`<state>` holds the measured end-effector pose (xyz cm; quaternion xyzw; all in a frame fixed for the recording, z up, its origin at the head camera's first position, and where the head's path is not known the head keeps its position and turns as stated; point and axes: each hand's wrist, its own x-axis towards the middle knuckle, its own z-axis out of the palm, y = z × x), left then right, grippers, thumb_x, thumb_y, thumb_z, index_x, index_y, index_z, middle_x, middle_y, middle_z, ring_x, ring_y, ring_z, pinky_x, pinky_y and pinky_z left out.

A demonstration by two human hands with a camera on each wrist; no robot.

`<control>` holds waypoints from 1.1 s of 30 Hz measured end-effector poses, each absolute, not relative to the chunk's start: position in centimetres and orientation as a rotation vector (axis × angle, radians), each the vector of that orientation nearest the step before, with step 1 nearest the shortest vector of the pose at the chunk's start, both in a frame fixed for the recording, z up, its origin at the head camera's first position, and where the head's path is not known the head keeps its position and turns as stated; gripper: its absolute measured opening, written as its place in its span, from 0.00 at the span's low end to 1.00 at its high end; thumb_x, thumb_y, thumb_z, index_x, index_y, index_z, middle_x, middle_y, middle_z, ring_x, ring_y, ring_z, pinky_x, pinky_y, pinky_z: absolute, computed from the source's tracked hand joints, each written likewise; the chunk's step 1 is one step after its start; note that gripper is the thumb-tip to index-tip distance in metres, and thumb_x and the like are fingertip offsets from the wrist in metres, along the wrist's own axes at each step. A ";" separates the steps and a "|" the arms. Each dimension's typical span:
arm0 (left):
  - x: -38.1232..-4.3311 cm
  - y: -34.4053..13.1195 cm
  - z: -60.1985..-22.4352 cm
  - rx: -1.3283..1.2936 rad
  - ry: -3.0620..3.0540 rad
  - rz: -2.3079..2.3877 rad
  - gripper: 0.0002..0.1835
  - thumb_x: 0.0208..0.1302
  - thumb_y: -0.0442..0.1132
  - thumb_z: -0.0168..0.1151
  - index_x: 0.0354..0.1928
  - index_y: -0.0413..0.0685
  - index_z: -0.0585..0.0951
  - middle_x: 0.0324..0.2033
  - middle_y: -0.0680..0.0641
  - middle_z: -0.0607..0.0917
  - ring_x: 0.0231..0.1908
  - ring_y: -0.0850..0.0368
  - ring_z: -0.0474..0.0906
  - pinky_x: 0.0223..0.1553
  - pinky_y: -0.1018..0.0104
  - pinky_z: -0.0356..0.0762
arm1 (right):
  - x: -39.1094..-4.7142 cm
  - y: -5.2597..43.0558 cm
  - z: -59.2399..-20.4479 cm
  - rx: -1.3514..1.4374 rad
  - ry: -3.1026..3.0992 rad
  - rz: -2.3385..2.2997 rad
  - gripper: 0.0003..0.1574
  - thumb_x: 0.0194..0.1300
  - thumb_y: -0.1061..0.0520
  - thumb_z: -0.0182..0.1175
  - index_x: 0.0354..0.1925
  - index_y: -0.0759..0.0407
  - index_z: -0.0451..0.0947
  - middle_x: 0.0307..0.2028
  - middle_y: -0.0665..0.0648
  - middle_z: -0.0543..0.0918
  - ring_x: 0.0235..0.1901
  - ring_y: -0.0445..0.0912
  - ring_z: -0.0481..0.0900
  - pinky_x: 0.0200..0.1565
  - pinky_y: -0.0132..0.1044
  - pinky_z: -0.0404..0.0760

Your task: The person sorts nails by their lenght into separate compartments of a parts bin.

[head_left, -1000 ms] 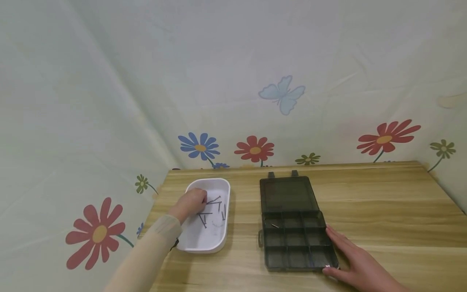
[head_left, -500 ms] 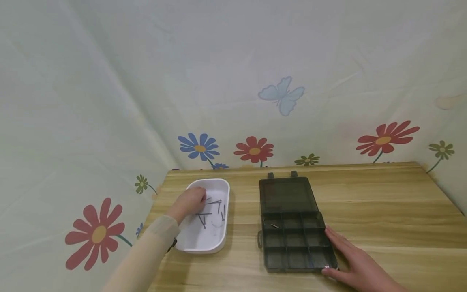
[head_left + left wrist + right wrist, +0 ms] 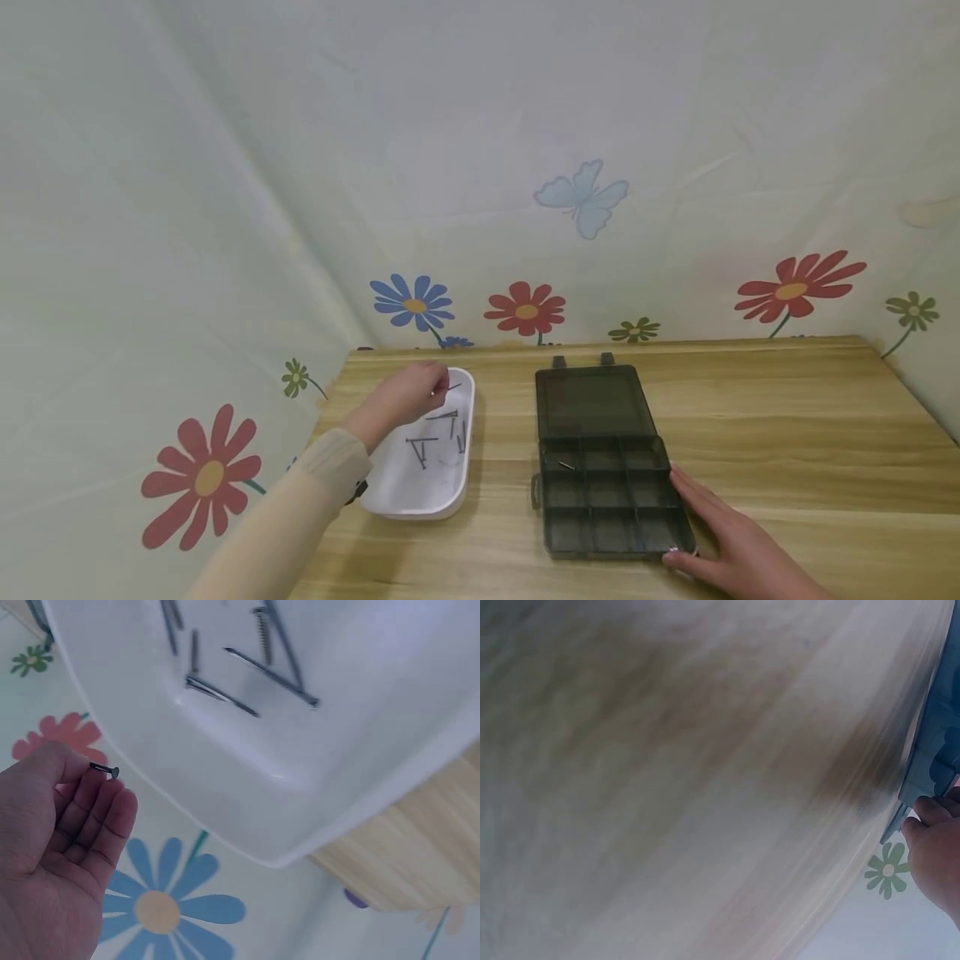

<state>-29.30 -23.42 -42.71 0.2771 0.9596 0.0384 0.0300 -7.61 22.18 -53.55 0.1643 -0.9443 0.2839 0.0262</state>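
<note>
My left hand (image 3: 412, 393) is raised over the far left part of a white tray (image 3: 408, 500). Thumb and fingertips pinch a dark screw (image 3: 103, 769) with a flared head; its thin shaft pokes out to the right in the head view. Inside the tray lie several loose screws (image 3: 264, 637), some with thread showing. To the right sits a dark see-through compartment box (image 3: 607, 493), lid laid back, with a small screw (image 3: 566, 465) in its far left compartment. My right hand (image 3: 738, 546) rests along the box's right side, fingers straight, thumb at the near right corner.
Wood-grain table (image 3: 810, 433) under everything, with its far edge against a flower-printed cloth (image 3: 480, 167). The opened lid (image 3: 595, 402) and its two latches reach toward that edge. A strip of tabletop separates tray and box.
My left hand has risen from the tray's bottom and moved slightly right and away, with a screw now showing in its fingertips. The right hand and box stay put.
</note>
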 end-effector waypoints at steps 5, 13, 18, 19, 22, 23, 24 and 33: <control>-28.0 -21.0 -41.2 1.041 2.940 0.110 0.04 0.69 0.33 0.67 0.37 0.49 0.81 0.31 0.54 0.81 0.32 0.59 0.76 0.37 0.64 0.80 | -7.5 22.3 -53.7 0.531 -2.880 0.852 0.65 0.57 0.30 0.77 0.80 0.58 0.65 0.76 0.61 0.72 0.68 0.63 0.76 0.58 0.52 0.84; -26.3 -17.1 -40.2 1.159 2.856 0.136 0.04 0.68 0.33 0.68 0.38 0.49 0.82 0.31 0.54 0.81 0.32 0.59 0.76 0.38 0.64 0.81 | -7.6 22.2 -53.6 0.513 -2.935 0.896 0.65 0.58 0.29 0.76 0.81 0.59 0.64 0.77 0.63 0.71 0.70 0.63 0.75 0.59 0.54 0.84; -25.8 -14.8 -40.3 1.229 2.798 0.112 0.07 0.69 0.34 0.69 0.37 0.51 0.80 0.30 0.55 0.78 0.31 0.59 0.74 0.35 0.67 0.77 | -7.6 22.2 -53.5 0.493 -2.968 0.905 0.66 0.59 0.27 0.75 0.81 0.58 0.63 0.77 0.62 0.70 0.71 0.62 0.74 0.60 0.54 0.83; -25.7 -14.3 -40.4 1.247 2.787 0.114 0.07 0.69 0.35 0.70 0.36 0.51 0.80 0.30 0.55 0.78 0.31 0.59 0.74 0.35 0.67 0.76 | -7.6 22.2 -53.5 0.493 -2.967 0.902 0.66 0.59 0.27 0.74 0.81 0.58 0.63 0.77 0.62 0.70 0.71 0.62 0.74 0.60 0.54 0.83; -25.5 -13.0 -40.8 1.295 2.761 0.114 0.07 0.69 0.35 0.69 0.36 0.52 0.80 0.29 0.55 0.78 0.31 0.60 0.73 0.34 0.69 0.75 | -7.6 22.2 -53.5 0.491 -2.961 0.902 0.66 0.59 0.27 0.74 0.81 0.57 0.63 0.77 0.62 0.70 0.70 0.62 0.75 0.60 0.54 0.83; -25.4 -12.5 -40.9 1.311 2.750 0.115 0.06 0.69 0.35 0.69 0.36 0.52 0.80 0.30 0.55 0.78 0.31 0.60 0.73 0.35 0.69 0.75 | -7.6 22.2 -53.5 0.496 -2.957 0.899 0.66 0.59 0.27 0.74 0.81 0.58 0.63 0.77 0.62 0.70 0.70 0.62 0.75 0.60 0.54 0.83; -25.4 -12.1 -41.1 1.324 2.739 0.119 0.06 0.69 0.36 0.69 0.36 0.52 0.80 0.30 0.55 0.78 0.31 0.60 0.73 0.35 0.70 0.75 | -7.6 22.2 -53.5 0.492 -2.957 0.897 0.66 0.59 0.27 0.74 0.81 0.58 0.64 0.77 0.62 0.70 0.70 0.62 0.75 0.60 0.53 0.83; -24.4 -7.9 -41.1 1.426 2.643 0.152 0.06 0.70 0.36 0.69 0.35 0.52 0.80 0.30 0.56 0.78 0.32 0.61 0.74 0.35 0.73 0.73 | -7.6 22.2 -53.4 0.457 -2.997 0.948 0.67 0.59 0.23 0.71 0.81 0.57 0.63 0.78 0.62 0.69 0.72 0.61 0.73 0.62 0.59 0.81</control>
